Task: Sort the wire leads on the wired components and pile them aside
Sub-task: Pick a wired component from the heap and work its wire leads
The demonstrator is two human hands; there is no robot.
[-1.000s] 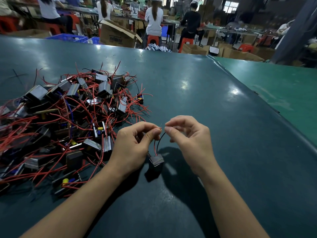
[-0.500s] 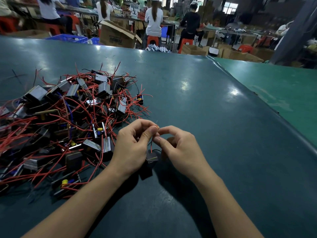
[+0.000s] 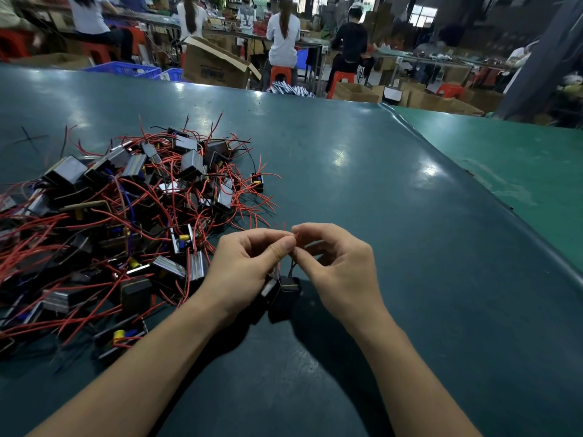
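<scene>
Behind table (image 3: 362, 190), open cardboard box (image 3: 211, 69); contents hidden.

Left hand (image 3: 244, 268) and right hand (image 3: 339, 272) held close together, fingertips nearly touching, thumbs and forefingers pinched; bare forearms angled inward from below.

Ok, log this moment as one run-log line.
step: sorting leads | left hand: pinches wire leads | right hand: pinches same leads | component: hangs below hands | pile: left on table
</scene>
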